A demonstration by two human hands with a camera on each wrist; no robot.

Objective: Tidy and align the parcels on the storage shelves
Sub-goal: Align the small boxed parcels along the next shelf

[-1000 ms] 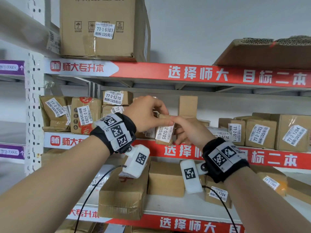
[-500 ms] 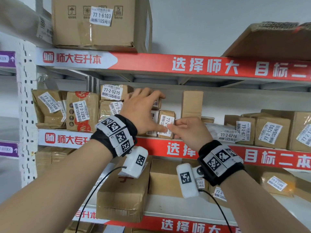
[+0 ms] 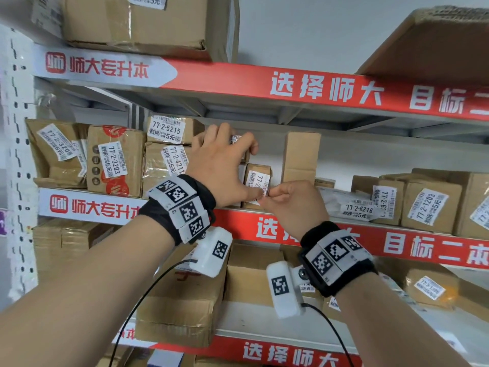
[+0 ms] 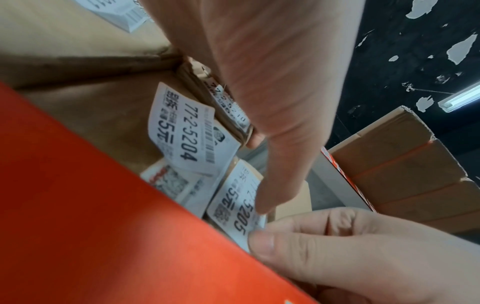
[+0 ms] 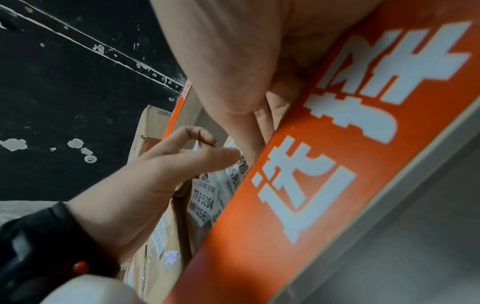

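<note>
On the middle shelf [image 3: 412, 249] a small brown parcel labelled 77-2-5205 [image 3: 258, 178] [image 4: 233, 209] stands upright beside parcel 77-2-5204 [image 4: 182, 135] [image 5: 202, 203]. My right hand [image 3: 267, 198] [image 4: 262, 236] pinches the lower corner of the 5205 parcel's white label. My left hand [image 3: 238, 168] [image 4: 259, 174] [image 5: 187, 152] curls its fingers over a smaller parcel [image 3: 239, 140] [image 4: 221, 102] stacked just above. Its thumb reaches down onto the 5205 label. The hands hide most of the stacked parcel.
A tall upright box [image 3: 301, 157] stands just right of the hands, with a gap between. Labelled parcels 77-2-5215 [image 3: 169, 128] and 77-2-3203 [image 3: 113, 160] crowd the left; a grey bag [image 3: 352, 205] and boxes [image 3: 428, 205] fill the right. Larger cartons [image 3: 185, 300] sit on the lower shelf.
The 5205 parcel went from held out at the shelf edge to standing back on the shelf. My left fingers rose onto the small parcel above; my right hand now pinches the label.
</note>
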